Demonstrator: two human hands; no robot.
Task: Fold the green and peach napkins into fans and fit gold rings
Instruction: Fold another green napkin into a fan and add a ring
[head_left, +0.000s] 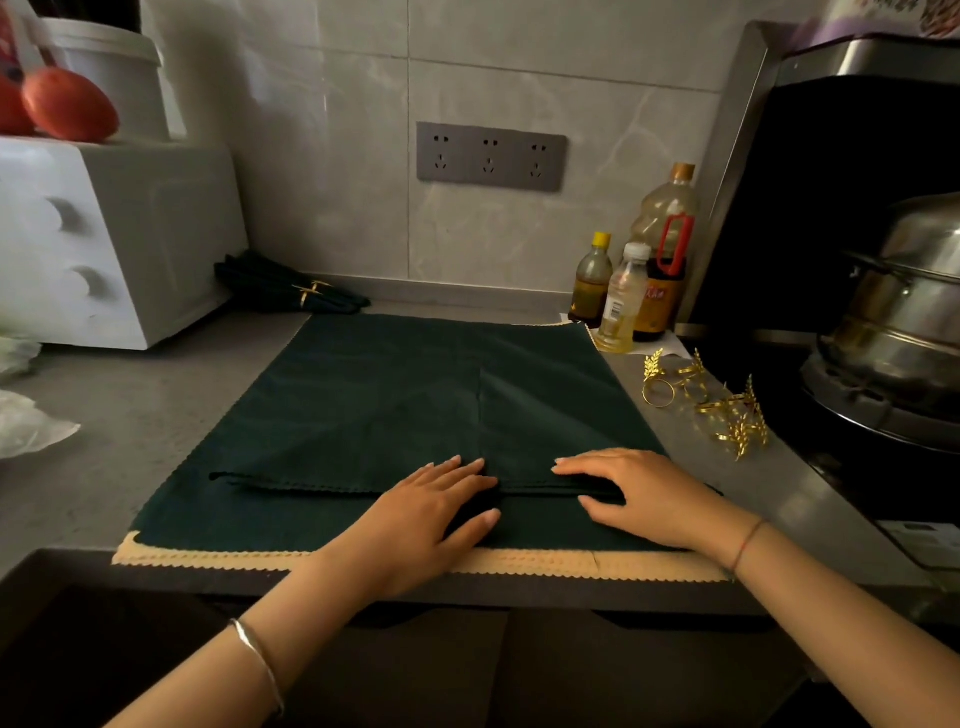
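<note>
A dark green napkin (395, 395) lies spread flat on the counter, its near edge folded back into one pleat. Under it a peach napkin (218, 561) shows only as a scalloped strip along the counter's front edge. My left hand (431, 509) presses flat on the pleat near the middle, fingers straight and thumb out. My right hand (639, 493) presses the same fold just to the right. Several gold leaf-shaped rings (717, 405) lie loose on the counter to the right. Folded green napkins with gold rings (296, 291) lie at the back left by the wall.
A white appliance (104, 244) with knobs stands at the left, red fruit (67, 104) on top. Three bottles (639, 275) stand at the back right. A steel pot (904, 312) sits on the black stove at right. Crumpled plastic (26, 426) lies far left.
</note>
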